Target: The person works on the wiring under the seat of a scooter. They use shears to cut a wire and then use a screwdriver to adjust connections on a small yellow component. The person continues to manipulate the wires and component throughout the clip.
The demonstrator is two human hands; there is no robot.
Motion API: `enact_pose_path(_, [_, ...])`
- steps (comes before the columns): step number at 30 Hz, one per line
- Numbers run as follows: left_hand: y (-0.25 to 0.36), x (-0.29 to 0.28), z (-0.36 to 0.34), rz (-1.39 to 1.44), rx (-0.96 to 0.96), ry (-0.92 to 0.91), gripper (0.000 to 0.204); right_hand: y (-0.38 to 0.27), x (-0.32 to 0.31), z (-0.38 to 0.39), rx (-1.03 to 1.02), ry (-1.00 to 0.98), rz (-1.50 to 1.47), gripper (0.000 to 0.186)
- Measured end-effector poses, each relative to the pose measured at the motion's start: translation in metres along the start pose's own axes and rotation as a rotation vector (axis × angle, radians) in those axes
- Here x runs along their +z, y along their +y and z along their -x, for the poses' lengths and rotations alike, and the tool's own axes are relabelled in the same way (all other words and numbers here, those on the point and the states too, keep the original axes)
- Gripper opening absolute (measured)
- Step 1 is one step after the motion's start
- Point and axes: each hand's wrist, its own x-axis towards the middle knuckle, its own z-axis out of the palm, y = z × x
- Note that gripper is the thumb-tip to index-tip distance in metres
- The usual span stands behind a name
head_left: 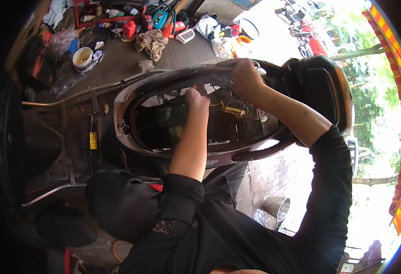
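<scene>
Scooter body: the rear shell (132,98) lay open on top with the seat off, so the wiring and the dark cavity inside could be reached from above
Left hand: the left hand (197,101) reached down past the rim into the opening, fingers (194,90) curled together around something at the inner edge; what they pinched was hidden behind the knuckles, so I cannot tell
Right hand: the right hand (246,78) sat on the far rim of the shell, fingers (242,65) folded over the edge and gripping it, apparently to steady the panel while the other hand worked inside
Wiring: a yellow connector (234,110) and loose wires lay in the cavity between the two forearms, just beside the left hand
Tail section: the dark tail piece with an orange lamp (342,86) stood at the right end of the shell, beyond the right forearm
Floor: a white tub (82,58), a crumpled rag (151,43) and red bottles (129,29) were scattered on the concrete well apart from the hands, seemingly pushed aside within reach
Bucket: a metal bucket (276,206) stood on the paving below the shell, near the person's right sleeve
</scene>
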Motion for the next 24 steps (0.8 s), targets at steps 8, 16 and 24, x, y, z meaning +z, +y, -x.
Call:
enact_pose_path(8, [0.004,-0.014,-0.023,0.074,0.054,0.034,0.027,0.002,0.0,-0.018,-0.036,0.039,-0.006,0.017])
enact_pose_path(16, [0.005,-0.003,-0.004,-0.056,0.246,0.093,0.018,-0.01,0.022,-0.029,-0.031,0.06,-0.23,0.017])
enact_pose_path(24, [0.003,0.006,0.002,-0.219,0.411,0.135,0.017,-0.011,0.025,-0.03,-0.023,-0.006,-0.382,0.015])
